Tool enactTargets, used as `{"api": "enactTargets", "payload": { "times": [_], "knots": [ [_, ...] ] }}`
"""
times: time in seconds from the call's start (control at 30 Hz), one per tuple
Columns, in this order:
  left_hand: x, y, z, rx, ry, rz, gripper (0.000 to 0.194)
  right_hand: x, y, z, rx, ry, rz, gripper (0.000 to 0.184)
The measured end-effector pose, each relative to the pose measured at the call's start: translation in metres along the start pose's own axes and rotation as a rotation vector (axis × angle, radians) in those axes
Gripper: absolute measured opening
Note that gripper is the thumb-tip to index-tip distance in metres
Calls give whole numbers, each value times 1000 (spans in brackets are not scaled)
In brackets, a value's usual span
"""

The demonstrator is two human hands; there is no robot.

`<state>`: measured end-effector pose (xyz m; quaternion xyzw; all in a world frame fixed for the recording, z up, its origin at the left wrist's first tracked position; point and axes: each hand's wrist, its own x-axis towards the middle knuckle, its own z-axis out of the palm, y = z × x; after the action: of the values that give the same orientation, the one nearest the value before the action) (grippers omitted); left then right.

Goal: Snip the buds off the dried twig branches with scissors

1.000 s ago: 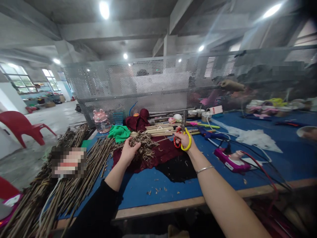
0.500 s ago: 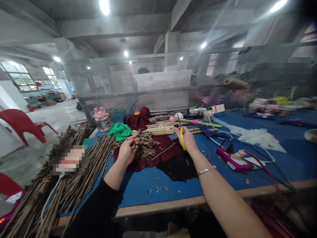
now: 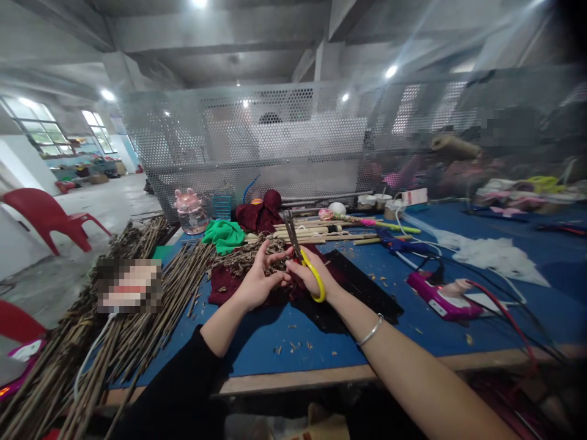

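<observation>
My right hand grips a pair of scissors with yellow handles; their dark blades point up and away. Right beside it, my left hand has its fingers spread, with the fingertips close to my right fingers. Whether the two hands touch I cannot tell. Behind and partly under the left hand lies a heap of dried, brownish plant sprigs. It rests on a dark red cloth, and a black cloth spreads out to the right.
Long dry stems lie along the table's left side. A green cloth and a pink-lidded bottle stand behind them. To the right are a purple power strip with cables, a blue glue gun and clear plastic.
My right hand has moved left with the scissors, close to my left hand. The left hand has moved right, and its fingers have spread. The black cloth shows more on the right.
</observation>
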<state>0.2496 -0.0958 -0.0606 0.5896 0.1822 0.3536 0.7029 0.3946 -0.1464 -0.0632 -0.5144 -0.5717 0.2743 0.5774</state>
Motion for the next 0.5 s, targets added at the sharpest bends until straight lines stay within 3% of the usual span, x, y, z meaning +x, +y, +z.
{"api": "enactTargets", "payload": {
  "times": [0.2,0.37,0.5],
  "knots": [
    [-2,-3,0,33,-33,20,82,-1,-1,2,99,-128,49,22],
    [-1,-1,0,87,-18,0,71,-1,-2,0,-9,-44,33,22],
    [-1,-3,-2,271,-15,-82,47,-1,-3,0,-81,70,-38,20]
  ]
}}
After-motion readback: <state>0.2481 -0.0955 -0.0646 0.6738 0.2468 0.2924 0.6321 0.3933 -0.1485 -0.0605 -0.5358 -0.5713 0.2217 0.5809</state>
